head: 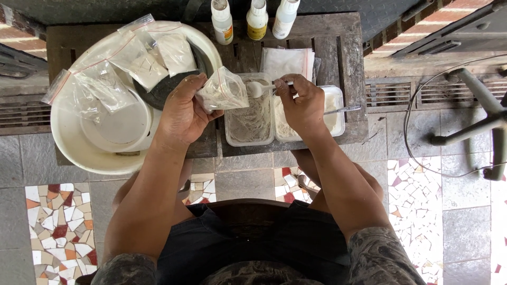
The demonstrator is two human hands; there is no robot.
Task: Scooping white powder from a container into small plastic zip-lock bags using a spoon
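My left hand (182,111) holds a small clear zip bag (224,91) partly filled with pale powder, tilted over a clear rectangular tub (250,113) of greyish powder. My right hand (302,104) grips a white plastic spoon (259,88), its bowl at the mouth of the bag. A second clear tub (334,113) with whitish powder sits under my right hand, a metal utensil (343,110) resting in it.
A large white basin (79,148) on the left holds several powder-filled zip bags (142,55) and a dark bowl (158,95). Three white bottles (256,20) stand at the back of the wooden table (348,47). Empty bags (288,62) lie behind the tubs. A chair base (475,116) stands right.
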